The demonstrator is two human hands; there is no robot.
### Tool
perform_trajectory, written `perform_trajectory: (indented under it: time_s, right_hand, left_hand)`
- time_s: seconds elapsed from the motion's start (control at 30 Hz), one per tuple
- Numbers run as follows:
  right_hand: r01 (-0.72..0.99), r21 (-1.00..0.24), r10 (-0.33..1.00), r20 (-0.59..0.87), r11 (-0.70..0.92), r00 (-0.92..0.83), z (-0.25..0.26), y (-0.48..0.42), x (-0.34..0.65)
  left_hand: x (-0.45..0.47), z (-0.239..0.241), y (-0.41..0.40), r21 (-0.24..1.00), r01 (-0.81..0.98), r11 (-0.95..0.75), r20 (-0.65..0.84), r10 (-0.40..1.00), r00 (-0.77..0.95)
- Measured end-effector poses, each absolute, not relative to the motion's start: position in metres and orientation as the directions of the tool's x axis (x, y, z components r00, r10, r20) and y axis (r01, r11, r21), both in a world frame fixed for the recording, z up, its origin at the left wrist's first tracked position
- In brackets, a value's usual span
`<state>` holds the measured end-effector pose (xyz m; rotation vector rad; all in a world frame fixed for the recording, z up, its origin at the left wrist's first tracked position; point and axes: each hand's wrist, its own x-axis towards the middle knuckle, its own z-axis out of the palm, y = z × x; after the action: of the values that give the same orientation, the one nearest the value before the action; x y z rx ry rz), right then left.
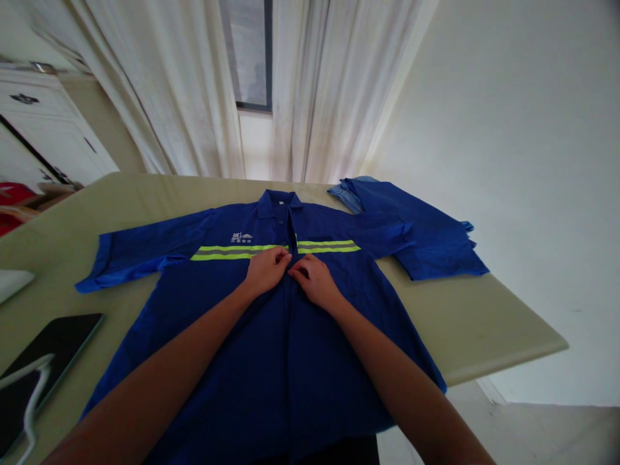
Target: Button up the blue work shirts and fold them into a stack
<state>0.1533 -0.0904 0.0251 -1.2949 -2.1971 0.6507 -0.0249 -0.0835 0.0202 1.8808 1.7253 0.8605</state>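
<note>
At the far left edge of the pale green counter [484,323] lies one white object [12,283], only partly in view. Just below it is one dark tablet [53,349] with one white cable [33,387] curling across its near corner.

One blue work shirt [271,361] is spread flat, front up, in the middle of the counter. Its collar points away from the person, both short sleeves are stretched out to the sides, and its hem hangs over the near edge. Two yellow-green reflective bands [227,252] cross the chest, one on each side of the front placket.

The two hands meet on that placket just below the bands. The left hand [265,270] has its fingers curled and pinched on the cloth edge. The right hand [316,279] is just beside it, fingertips closed on the same strip, almost touching the left.

Farther right, one folded dark blue garment [421,239] lies on the counter, touching the spread shirt's sleeve. One lighter blue cloth [345,195] shows at its far corner.

Behind the counter, two white curtains [194,84] flank one window [249,51].
</note>
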Motion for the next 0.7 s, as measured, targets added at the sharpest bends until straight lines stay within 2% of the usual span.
perform_trajectory:
  time_s: [0.13,0.33,0.53,0.7]
  right_hand:
    - [0.608,-0.665,0.891,0.22,0.434,-0.396,0.023,-0.088,0.152]
    - [0.656,-0.652,0.92,0.19,0.379,-0.343,0.021,-0.066,0.143]
    - [0.679,-0.59,0.897,0.224,0.437,-0.382,0.032,-0.06,0.135]
    - [0.715,-0.432,0.827,0.163,0.551,-0.539,0.038,-0.115,0.132]
  left_hand:
    - [-0.028,0.01,-0.078,0.783,0.608,-0.132,0.169,0.986,-0.005]
    - [-0.032,0.008,-0.067,0.816,0.541,-0.204,0.25,0.968,-0.011]
    - [-0.049,0.01,-0.032,0.664,0.693,-0.28,0.337,0.94,0.057]
    - [-0.056,0.012,-0.015,0.571,0.777,-0.266,0.344,0.937,0.068]
